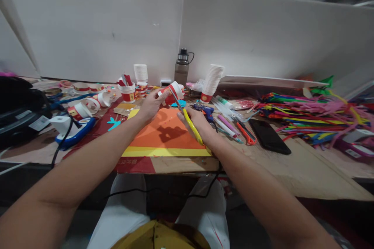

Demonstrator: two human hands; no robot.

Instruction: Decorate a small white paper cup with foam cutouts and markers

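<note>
My left hand [154, 104] grips a red-and-white paper cup [172, 92], tilted on its side above the sheets. In my right hand [198, 121] are yellow-handled scissors [191, 126], their blades reaching up to the cup's wall. Whether the blades are apart or closed is too small to tell. Beneath both hands lies orange paper [157, 132] over yellow paper [166, 152]. A blue paper piece [179, 103] shows just behind the scissors, and a blue cut-out shape [113, 123] lies left of the orange sheet.
Behind stand a water bottle [181, 70], a tall cup stack [212, 83] and a cup holding red pieces [127, 92]. On the right are a glue gun [205, 111], markers [228, 125], a phone [269, 136] and pipe cleaners [309, 118]. A blue power strip [76, 134] lies left.
</note>
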